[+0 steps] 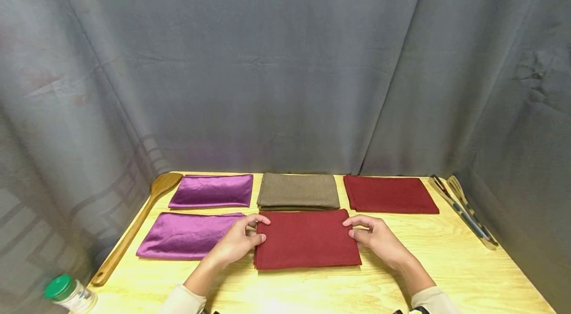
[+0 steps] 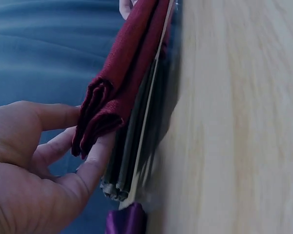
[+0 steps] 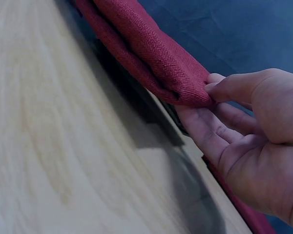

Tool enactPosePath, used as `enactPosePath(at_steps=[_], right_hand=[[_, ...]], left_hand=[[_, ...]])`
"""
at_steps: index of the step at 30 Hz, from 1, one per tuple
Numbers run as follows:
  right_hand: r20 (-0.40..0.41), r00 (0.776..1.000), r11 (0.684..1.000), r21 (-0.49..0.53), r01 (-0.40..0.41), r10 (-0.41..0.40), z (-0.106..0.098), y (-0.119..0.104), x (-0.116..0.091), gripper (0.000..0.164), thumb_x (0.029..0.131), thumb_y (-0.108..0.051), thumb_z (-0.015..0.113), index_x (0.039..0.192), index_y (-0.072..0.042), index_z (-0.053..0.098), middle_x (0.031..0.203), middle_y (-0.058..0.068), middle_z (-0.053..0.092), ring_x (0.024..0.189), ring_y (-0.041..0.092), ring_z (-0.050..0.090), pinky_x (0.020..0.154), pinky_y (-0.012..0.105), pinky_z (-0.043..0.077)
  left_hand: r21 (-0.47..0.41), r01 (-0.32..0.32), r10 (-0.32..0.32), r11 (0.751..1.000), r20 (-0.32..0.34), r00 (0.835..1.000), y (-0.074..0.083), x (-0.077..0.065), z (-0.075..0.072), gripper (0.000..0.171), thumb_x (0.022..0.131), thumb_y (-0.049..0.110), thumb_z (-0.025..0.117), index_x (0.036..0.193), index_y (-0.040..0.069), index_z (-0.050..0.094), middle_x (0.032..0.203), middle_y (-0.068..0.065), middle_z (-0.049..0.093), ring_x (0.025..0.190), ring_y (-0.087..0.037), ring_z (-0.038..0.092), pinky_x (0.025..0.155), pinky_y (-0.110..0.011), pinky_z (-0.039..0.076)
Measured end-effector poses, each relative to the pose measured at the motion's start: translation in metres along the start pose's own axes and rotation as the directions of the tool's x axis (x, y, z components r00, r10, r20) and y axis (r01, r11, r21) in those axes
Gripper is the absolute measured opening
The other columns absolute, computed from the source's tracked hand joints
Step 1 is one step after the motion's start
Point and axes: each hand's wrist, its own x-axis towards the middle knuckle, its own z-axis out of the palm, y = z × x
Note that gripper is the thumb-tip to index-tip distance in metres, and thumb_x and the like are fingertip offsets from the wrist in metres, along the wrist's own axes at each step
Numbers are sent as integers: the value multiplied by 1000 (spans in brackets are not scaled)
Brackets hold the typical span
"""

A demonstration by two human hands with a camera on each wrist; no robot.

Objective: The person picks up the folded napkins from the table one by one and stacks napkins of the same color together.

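Observation:
A folded dark red cloth [image 1: 308, 240] is held level between both hands, raised off the wooden table in the wrist views. My left hand [image 1: 241, 238] pinches its left side, with fingers on top and below; the layered fold [image 2: 100, 105] shows at that end. At the opposite side my right hand [image 1: 376, 235] grips the cloth's edge [image 3: 161, 63] in the same way. Behind it lies a folded brown cloth [image 1: 299, 191]. Just left of my left hand is a folded purple satin cloth [image 1: 187, 235], partly covered by that hand.
Another purple cloth [image 1: 214, 190] lies at the back left and a second red one [image 1: 392, 195] at the back right. A long wooden spoon [image 1: 134, 230] runs along the left edge, near a green-lidded jar [image 1: 71, 294]. Metal tongs [image 1: 466, 212] lie at right.

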Motion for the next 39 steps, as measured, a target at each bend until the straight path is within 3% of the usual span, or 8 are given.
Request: enactPosePath(at_steps=[7, 11, 19, 23, 29, 39], right_hand=[[-109, 994, 999, -49, -1, -4, -15, -6, -2, 34, 97, -9, 68, 127, 7, 63, 114, 0, 68, 89, 3, 68, 80, 24, 57], [-199, 980, 996, -83, -32, 15, -26, -11, -6, 32, 96, -10, 70, 126, 3, 66, 110, -8, 70, 91, 1, 66, 82, 21, 54], [-298, 953, 992, -126, 24, -60, -58, -21, -9, 33, 98, -8, 68, 127, 8, 64, 105, -19, 71, 94, -2, 65, 81, 18, 55], [-338, 940, 996, -86, 19, -47, -77, -24, -11, 30, 100, -7, 65, 128, 4, 65, 103, -20, 69, 93, -3, 63, 81, 16, 55], [-381, 924, 999, 28, 31, -19, -108, -25, -10, 22, 101, -9, 65, 122, -10, 72, 99, -17, 69, 87, -1, 66, 75, 18, 57], [-333, 943, 970, 224, 92, -13, -138, -19, -7, 23, 101, -4, 63, 119, -16, 74, 102, -13, 73, 85, 3, 69, 70, 22, 59]], left_hand=[[-69, -21, 22, 997, 9, 1000, 14, 8, 7, 37, 91, 4, 72, 127, 14, 67, 121, -16, 56, 77, -9, 65, 61, -23, 49], [-64, -56, 57, 996, 11, 998, 25, 17, 14, 37, 91, 4, 71, 127, 15, 68, 114, -14, 59, 69, -7, 58, 56, -21, 42], [-24, -141, 141, 990, 16, 990, 50, 51, 31, 36, 92, 3, 71, 127, 13, 69, 123, -15, 67, 86, -13, 65, 72, -22, 51], [-66, -155, 157, 986, 36, 987, 60, 71, 45, 37, 93, 3, 70, 128, 13, 68, 131, -15, 64, 92, -15, 68, 75, -23, 52], [-134, -150, 159, 980, 60, 985, 72, 97, 69, 39, 93, 4, 70, 131, 13, 67, 127, -14, 63, 91, -13, 65, 74, -23, 51], [-229, -85, 100, 970, 56, 993, 74, 127, 97, 42, 93, 4, 71, 133, 15, 67, 135, -15, 59, 107, -20, 69, 82, -27, 55]])
